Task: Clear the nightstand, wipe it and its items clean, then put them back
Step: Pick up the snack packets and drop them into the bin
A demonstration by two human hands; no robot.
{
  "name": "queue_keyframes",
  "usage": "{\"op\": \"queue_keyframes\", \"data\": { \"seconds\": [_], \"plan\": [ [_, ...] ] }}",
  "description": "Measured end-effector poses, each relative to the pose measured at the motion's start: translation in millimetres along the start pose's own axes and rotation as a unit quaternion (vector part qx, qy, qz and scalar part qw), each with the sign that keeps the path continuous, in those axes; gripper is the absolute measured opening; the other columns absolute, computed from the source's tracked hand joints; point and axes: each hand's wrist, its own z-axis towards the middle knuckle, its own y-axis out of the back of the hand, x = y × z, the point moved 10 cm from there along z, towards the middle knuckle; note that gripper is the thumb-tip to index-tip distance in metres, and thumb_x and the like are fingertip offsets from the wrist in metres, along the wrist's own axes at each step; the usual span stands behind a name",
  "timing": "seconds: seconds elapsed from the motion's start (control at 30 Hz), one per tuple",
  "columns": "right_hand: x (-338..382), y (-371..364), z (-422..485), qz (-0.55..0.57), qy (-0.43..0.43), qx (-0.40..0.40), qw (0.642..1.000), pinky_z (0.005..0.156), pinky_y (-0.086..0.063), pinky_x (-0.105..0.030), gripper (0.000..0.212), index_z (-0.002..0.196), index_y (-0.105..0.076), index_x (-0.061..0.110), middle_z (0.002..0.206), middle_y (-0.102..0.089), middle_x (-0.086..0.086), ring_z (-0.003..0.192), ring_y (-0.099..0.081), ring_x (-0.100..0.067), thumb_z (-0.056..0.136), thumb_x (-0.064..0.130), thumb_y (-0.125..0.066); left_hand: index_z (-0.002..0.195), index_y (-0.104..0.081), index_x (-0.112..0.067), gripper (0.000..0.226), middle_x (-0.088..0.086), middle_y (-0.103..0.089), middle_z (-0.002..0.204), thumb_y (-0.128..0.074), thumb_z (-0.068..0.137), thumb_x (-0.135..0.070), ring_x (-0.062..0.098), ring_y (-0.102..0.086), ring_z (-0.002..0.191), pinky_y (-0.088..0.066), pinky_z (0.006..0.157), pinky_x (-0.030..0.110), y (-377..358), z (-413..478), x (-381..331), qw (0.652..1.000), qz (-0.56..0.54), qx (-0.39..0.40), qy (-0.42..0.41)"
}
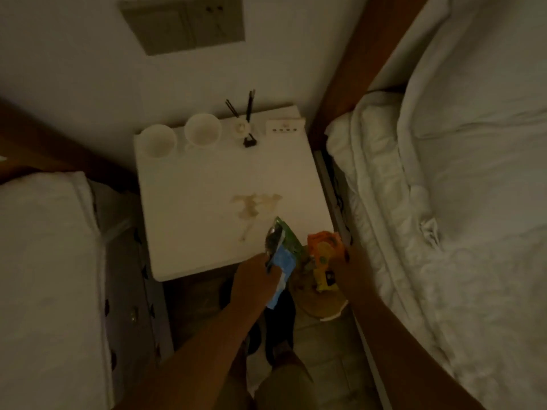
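The white nightstand (207, 179) stands between two beds, with a brownish spill stain (251, 207) near its front. At its back edge sit two white cups (157, 140) (202, 131), a small holder with dark sticks (244, 125) and a white socket block (284, 125). My left hand (254, 276) grips a green and blue snack packet (281, 250) over the front right corner. Beside the same corner my right hand (343, 267) holds an orange packet (322, 253).
White bedding (444, 202) fills the right side and another bed (47, 261) the left. A brown headboard (355, 69) rises behind the right bed. On the tiled floor below the hands lie a round tan object (321, 303) and dark footwear (279, 321). A switch panel (183, 22) is on the wall.
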Motion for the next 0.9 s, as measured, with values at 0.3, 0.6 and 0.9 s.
{"op": "queue_keyframes", "data": {
  "seconds": [0.3,0.6,0.9],
  "plan": [
    [-138.5,-30.7,13.6,0.008,-0.044,0.028,0.999,0.057,-0.037,-0.02,0.051,0.1,-0.059,0.018,0.088,-0.054,0.004,0.067,-0.051,-0.009,0.086,0.066,-0.047,0.065,-0.042,-0.017,0.035,0.007,-0.052,0.07,-0.049,0.098,-0.024,0.027,-0.06,0.071,-0.05,0.066,0.042,-140.2,24.7,35.9,0.995,0.05,0.084,0.017],
    [-218.8,-84.8,56.2,0.009,-0.12,0.016,0.993,0.043,-0.03,-0.012,0.043,0.069,-0.054,0.017,0.059,-0.051,0.007,0.045,-0.045,0.0,0.092,0.053,-0.053,0.084,-0.062,0.005,0.035,0.026,-0.064,0.085,-0.048,0.099,-0.024,0.039,-0.064,0.083,-0.051,0.073,0.044,-237.1,77.5,100.2,0.99,0.076,0.106,0.045],
    [-222.7,-119.1,72.8,0.032,-0.15,0.123,0.98,0.085,-0.039,-0.021,0.035,0.128,-0.055,0.009,0.126,-0.06,-0.012,0.11,-0.058,-0.027,0.099,0.028,-0.053,0.099,-0.063,-0.013,0.033,0.007,-0.068,0.093,-0.054,0.093,-0.044,0.02,-0.066,0.082,-0.057,0.075,0.045,-258.7,95.5,98.9,0.987,0.051,0.149,0.038]
  ]
}}
